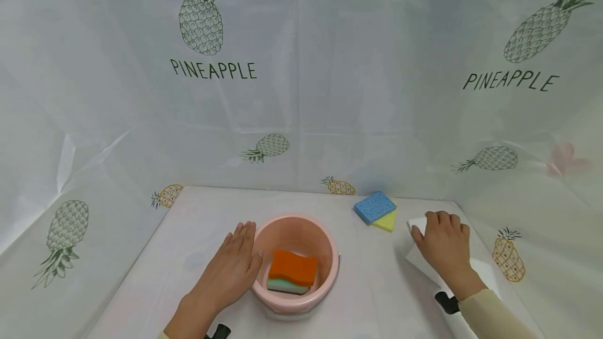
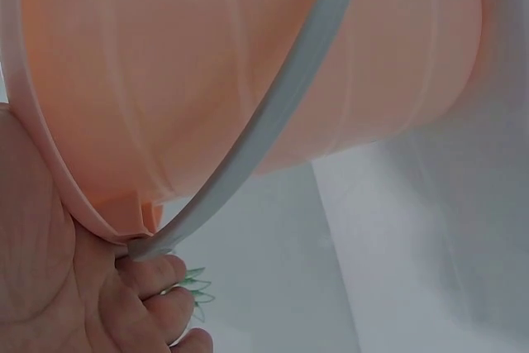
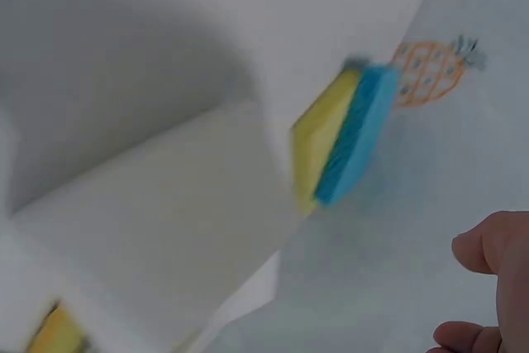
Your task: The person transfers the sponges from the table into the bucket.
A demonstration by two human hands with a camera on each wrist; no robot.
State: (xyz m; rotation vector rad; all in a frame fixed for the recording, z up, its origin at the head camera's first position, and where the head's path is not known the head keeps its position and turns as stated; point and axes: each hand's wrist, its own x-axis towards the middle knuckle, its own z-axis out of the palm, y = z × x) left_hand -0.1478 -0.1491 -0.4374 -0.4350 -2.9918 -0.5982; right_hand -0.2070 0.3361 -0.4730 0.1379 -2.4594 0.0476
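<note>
A pink bucket point(image 1: 335, 263) stands at the middle of the table, with a wavy orange sponge point(image 1: 293, 268) lying over a pale green one point(image 1: 286, 285) inside. My left hand point(image 1: 231, 271) rests along the bucket's left rim, fingers extended. Its fingertips are beside the end of the grey handle point(image 2: 264, 121) in the left wrist view. To the right, my right hand point(image 1: 443, 242) is over a white folded sheet point(image 1: 421, 260), thumb apart from the loosely bent fingers. The right wrist view shows the thumb point(image 3: 488, 241) away from the sheet, pinching nothing.
A blue sponge point(image 1: 374, 206) overlaps a yellow sponge point(image 1: 387, 221) near the table's back edge, between bucket and right hand. Pineapple-printed sheeting point(image 1: 353, 93) rises behind the table. Black mounts point(image 1: 445, 301) sit at both wrists.
</note>
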